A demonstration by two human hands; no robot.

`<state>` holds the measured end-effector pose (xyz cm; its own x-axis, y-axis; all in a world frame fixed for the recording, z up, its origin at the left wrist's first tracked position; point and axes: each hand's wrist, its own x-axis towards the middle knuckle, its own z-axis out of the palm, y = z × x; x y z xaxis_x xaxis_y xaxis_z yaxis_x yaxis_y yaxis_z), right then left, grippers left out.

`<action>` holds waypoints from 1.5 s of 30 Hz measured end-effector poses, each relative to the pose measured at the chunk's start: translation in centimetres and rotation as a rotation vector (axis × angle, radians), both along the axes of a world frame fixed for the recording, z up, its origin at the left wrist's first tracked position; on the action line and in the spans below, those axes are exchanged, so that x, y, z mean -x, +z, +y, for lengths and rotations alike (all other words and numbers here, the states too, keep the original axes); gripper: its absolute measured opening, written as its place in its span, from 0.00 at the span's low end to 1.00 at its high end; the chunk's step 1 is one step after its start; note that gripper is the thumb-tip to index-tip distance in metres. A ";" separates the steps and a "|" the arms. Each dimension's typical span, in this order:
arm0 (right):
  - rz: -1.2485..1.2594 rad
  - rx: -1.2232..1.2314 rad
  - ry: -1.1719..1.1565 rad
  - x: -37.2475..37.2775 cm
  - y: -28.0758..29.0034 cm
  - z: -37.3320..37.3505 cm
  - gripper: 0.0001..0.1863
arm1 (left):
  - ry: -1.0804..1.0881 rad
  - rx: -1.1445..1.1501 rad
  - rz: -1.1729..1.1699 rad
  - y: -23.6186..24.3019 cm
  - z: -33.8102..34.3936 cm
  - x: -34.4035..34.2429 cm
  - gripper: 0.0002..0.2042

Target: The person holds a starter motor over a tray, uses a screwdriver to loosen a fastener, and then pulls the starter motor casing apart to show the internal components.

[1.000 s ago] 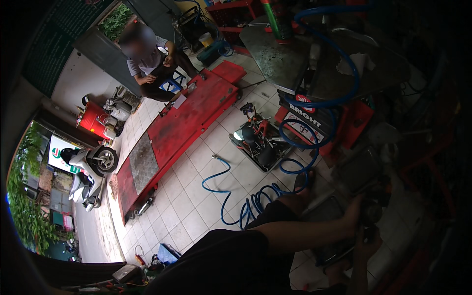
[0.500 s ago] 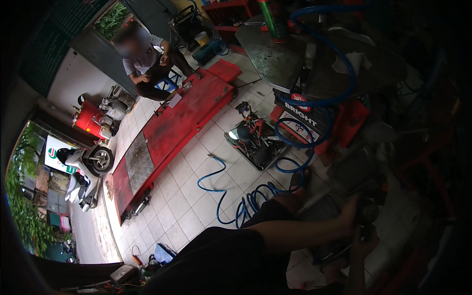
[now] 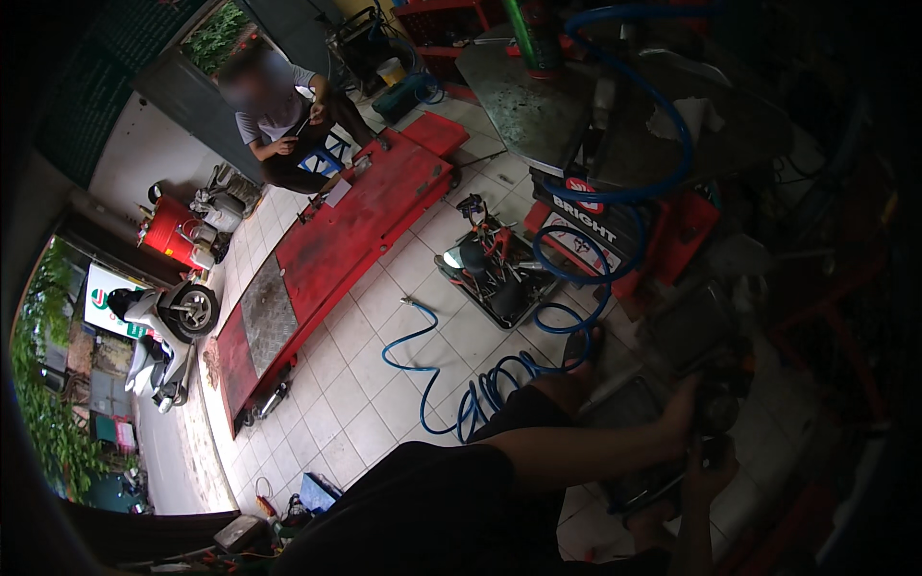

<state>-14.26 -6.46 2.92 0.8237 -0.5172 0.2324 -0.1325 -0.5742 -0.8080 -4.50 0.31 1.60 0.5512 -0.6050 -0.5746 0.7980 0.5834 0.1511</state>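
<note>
In dim light at the lower right, my left hand (image 3: 684, 407) is closed against a dark, rounded mechanical part (image 3: 718, 409). My right hand (image 3: 712, 472) grips the near end of the same part, its fingers curled. Shadow hides the part's exact kind and most of my fingertips. Below my hands lies a dark rectangular tray (image 3: 622, 408) on the tiled floor. Another shallow dark tray (image 3: 693, 324) sits just beyond it.
A coiled blue air hose (image 3: 499, 389) lies left of my feet. A black tray of tools (image 3: 495, 278) stands past it. A red lift platform (image 3: 355, 226) crosses the floor; a seated person (image 3: 279, 120) is behind it. A metal-topped bench (image 3: 523, 110) stands at far right.
The view has shifted very slightly. My hands stay on the dark part, in nearly the same place. The seated person's hands have moved, with a thin item now showing between them.
</note>
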 end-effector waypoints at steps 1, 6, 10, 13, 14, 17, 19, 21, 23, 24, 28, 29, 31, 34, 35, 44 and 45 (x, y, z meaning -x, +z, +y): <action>0.011 -0.002 0.004 0.0 0.1 0.0 0.11 | 0.004 0.007 -0.017 -0.2 -0.1 0.0 0.22; 0.010 -0.067 0.001 -0.3 0.9 0.6 0.11 | -0.015 -0.023 -0.013 -0.5 -0.1 -0.3 0.20; -0.026 -0.038 0.005 0.1 -0.4 0.0 0.11 | -0.025 -0.028 -0.007 0.0 -0.1 -0.2 0.20; -0.011 -0.029 -0.002 0.0 -0.4 0.2 0.10 | 0.012 -0.008 -0.010 -0.8 -0.1 -0.2 0.20; -0.019 -0.046 -0.018 -0.2 0.1 0.6 0.10 | 0.003 -0.003 0.006 0.0 0.2 -0.3 0.20; -0.007 -0.035 -0.005 -0.2 0.3 0.4 0.10 | -0.030 0.019 0.012 0.3 0.4 -0.4 0.20; -0.007 -0.026 0.001 -0.2 0.6 0.4 0.10 | -0.023 0.016 0.010 0.4 0.4 -0.4 0.19; -0.023 -0.042 -0.017 -0.5 1.0 1.0 0.10 | 0.011 -0.008 0.020 0.8 0.2 -0.5 0.19; -0.021 -0.036 -0.025 -0.4 0.5 0.7 0.11 | -0.012 -0.014 0.002 0.5 0.2 -0.5 0.19; -0.021 -0.033 -0.029 -0.4 0.3 0.6 0.11 | -0.025 -0.017 -0.007 0.4 0.2 -0.5 0.19; -0.011 -0.045 -0.003 -0.3 0.4 0.5 0.11 | -0.034 0.000 -0.013 -0.1 0.1 -0.4 0.22; -0.014 -0.052 0.006 -0.3 0.2 0.4 0.11 | -0.018 -0.003 -0.016 -0.3 0.0 -0.4 0.22; 0.000 -0.045 0.023 -0.2 0.0 0.4 0.10 | -0.013 0.005 -0.003 -0.6 0.1 -0.4 0.21; 0.027 -0.011 0.022 0.1 -0.5 0.0 0.09 | -0.046 0.002 0.047 0.6 0.4 -0.8 0.21; 0.025 -0.007 0.017 0.3 -0.8 -0.1 0.09 | -0.047 -0.022 0.069 0.8 0.3 -0.9 0.22; 0.080 -0.046 0.023 0.4 -0.6 -0.1 0.11 | 0.033 -0.017 0.096 1.3 0.1 -0.5 0.22; 0.106 -0.016 0.023 0.3 -0.5 -0.4 0.11 | 0.029 -0.044 0.092 1.8 0.0 -0.8 0.22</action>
